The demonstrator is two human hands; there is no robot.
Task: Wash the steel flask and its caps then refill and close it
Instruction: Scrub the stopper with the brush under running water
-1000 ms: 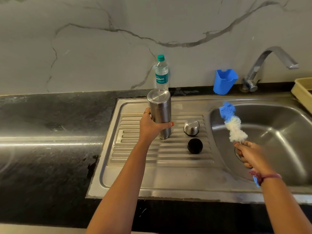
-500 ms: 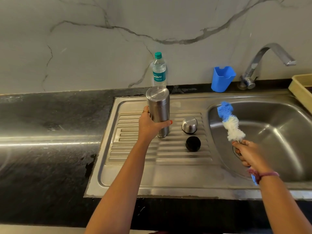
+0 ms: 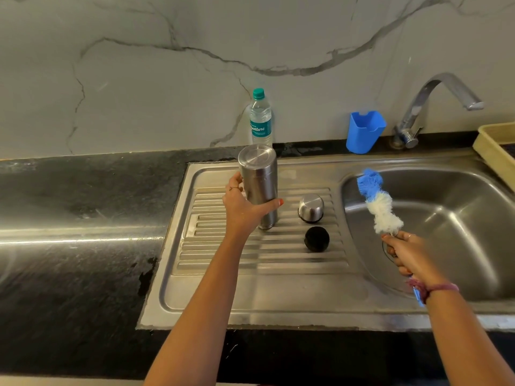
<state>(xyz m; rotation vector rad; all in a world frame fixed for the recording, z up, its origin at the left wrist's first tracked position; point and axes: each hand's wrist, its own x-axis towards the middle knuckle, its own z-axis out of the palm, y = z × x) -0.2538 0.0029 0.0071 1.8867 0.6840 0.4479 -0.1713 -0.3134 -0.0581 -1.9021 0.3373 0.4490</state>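
The steel flask (image 3: 259,182) stands upside down on the ribbed drainboard (image 3: 250,260), its flat base up. My left hand (image 3: 242,210) grips its lower half, thumb across the front. To its right lie the steel cap (image 3: 310,208) and, nearer me, the black inner cap (image 3: 316,239). My right hand (image 3: 404,253) holds the handle of a blue-and-white bottle brush (image 3: 380,203) over the sink basin (image 3: 459,218), bristles pointing up and away.
A plastic water bottle (image 3: 260,121) with a teal cap stands against the marble wall behind the flask. A blue plastic cup (image 3: 363,132) and the tap (image 3: 434,101) are at the back right. A beige tray (image 3: 496,149) sits at the far right edge. Black countertop (image 3: 78,218) lies to the left.
Both hands keep their holds. The flask, caps and brush stay about where they were; the small shift in the picture comes from my head moving.
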